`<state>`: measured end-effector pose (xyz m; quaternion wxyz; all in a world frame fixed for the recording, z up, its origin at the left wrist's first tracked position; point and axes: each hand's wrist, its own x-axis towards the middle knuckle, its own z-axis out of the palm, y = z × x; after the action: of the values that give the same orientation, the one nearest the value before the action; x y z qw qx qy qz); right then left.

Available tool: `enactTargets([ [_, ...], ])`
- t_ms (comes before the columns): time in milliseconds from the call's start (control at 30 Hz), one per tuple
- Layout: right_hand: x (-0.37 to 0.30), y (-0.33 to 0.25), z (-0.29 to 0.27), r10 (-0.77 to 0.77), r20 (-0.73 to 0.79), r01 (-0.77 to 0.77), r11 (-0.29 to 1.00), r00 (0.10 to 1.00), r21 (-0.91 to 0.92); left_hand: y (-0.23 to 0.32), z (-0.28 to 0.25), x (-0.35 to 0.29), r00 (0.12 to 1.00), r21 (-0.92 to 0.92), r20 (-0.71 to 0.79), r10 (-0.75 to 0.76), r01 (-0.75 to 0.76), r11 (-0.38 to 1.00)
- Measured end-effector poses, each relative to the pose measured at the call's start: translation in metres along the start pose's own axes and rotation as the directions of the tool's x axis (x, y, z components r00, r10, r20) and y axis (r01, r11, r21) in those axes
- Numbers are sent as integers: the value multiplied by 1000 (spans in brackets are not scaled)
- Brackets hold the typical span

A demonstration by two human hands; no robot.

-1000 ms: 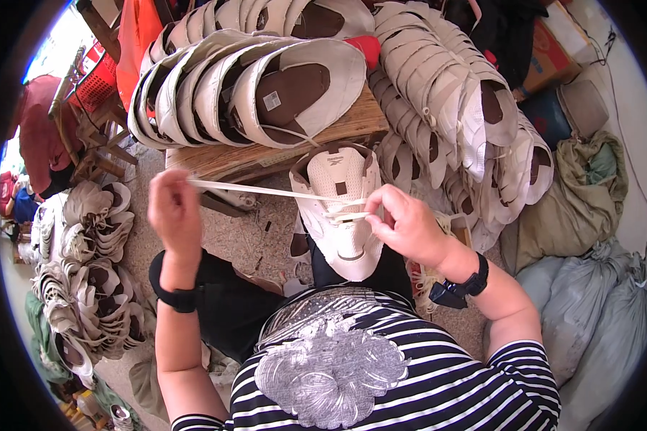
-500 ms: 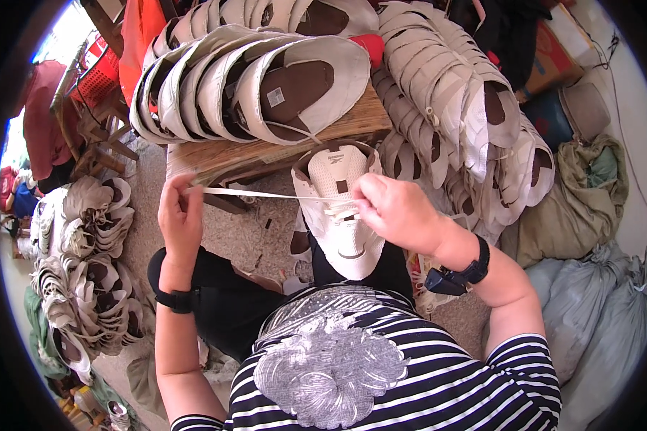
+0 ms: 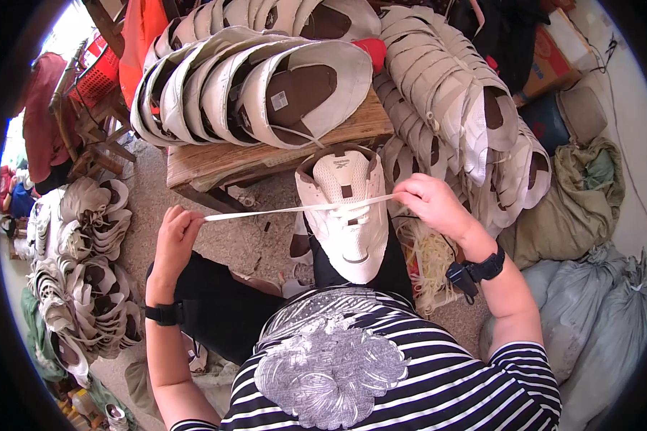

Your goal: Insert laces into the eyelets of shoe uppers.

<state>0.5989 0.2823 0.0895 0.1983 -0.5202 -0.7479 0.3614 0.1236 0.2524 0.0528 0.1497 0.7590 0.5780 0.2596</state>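
A cream shoe upper (image 3: pixel 352 241) rests between my knees, toe toward me, its tongue standing up at the far end. Across its lacing area runs a flat white shoelace (image 3: pixel 280 212), stretched nearly straight from side to side. My left hand (image 3: pixel 176 237) pinches one lace end, left of the upper. On the other side, my right hand (image 3: pixel 431 202) pinches the lace just past the upper's right edge. Both hands are held apart from the upper, and the lace links them over it.
Stacked shoe uppers (image 3: pixel 295 86) lie on a wooden bench (image 3: pixel 216 164) ahead. More nested uppers (image 3: pixel 438 86) stand at the right, others (image 3: pixel 86 266) on the left floor. A bundle of pale laces (image 3: pixel 431 269) hangs by my right knee. Grey sacks (image 3: pixel 597 309) sit far right.
My right hand has moved right, away from the upper, drawing the lace out. My left hand has come down slightly toward me. The lace now spans both sides of the upper.
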Motion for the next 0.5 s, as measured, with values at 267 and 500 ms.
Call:
enactTargets([
  [267, -48, 130, 2, 489, -141, -490, 871, 861, 26, -56, 9, -19, 972, 321, 22, -234, 215, 922],
  [500, -143, 304, -43, 853, -59, 20, 57, 519, 998, -76, -4, -15, 639, -877, 265, -722, 472, 95],
])
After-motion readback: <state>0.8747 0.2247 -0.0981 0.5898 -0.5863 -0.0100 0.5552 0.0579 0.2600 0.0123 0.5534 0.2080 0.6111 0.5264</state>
